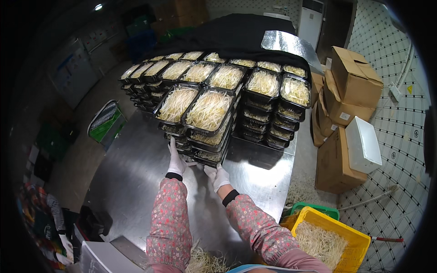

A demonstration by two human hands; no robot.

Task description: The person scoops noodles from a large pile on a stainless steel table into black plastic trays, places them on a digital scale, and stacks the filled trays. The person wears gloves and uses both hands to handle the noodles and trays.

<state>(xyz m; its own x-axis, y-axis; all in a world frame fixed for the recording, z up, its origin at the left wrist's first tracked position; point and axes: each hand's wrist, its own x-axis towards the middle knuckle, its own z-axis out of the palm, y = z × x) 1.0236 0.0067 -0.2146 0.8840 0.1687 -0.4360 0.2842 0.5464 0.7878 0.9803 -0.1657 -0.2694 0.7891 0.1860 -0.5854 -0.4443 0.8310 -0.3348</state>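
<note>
Two adjoining stacks of black plastic trays filled with bean sprouts stand before me; the left top tray (178,104) and the right top tray (209,111) are heaped with pale sprouts. Wearing a white glove, my left hand (176,160) lies along the lower left side of these stacks, fingers up and thumb across the front. My right hand (217,175), also gloved, grips the lower front corner of the right stack, its fingertips partly hidden under the edge. Beneath is a stainless steel table (136,177).
More stacked sprout trays (263,83) stand behind, partly bordered by a black cloth (218,34). Cardboard boxes (355,82) and a white foam box (363,145) are at right. Near me are a yellow crate (358,235) of sprouts and loose sprouts (205,261). A co-worker's gloved hand (66,244) shows lower left.
</note>
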